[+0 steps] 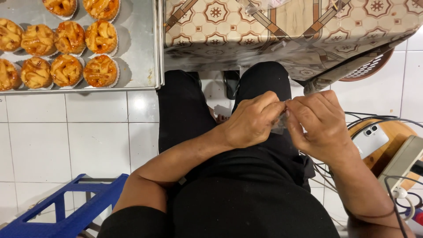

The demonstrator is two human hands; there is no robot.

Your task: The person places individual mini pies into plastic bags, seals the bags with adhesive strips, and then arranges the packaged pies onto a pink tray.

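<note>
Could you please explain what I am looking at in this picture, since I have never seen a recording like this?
There is no machine here: one camera sits on a person's head and looks straight down at their lap. The person wears black clothes and sits above a white tiled floor. The left hand and right hand meet in front of the body and pinch a small clear plastic piece between their fingertips; what it is exactly is hard to tell. At upper left a metal tray holds golden lattice-topped pastries in white paper cups. Ahead is a table under a patterned cover. A blue frame stands lower left; a white phone and cables lie at right.
</note>
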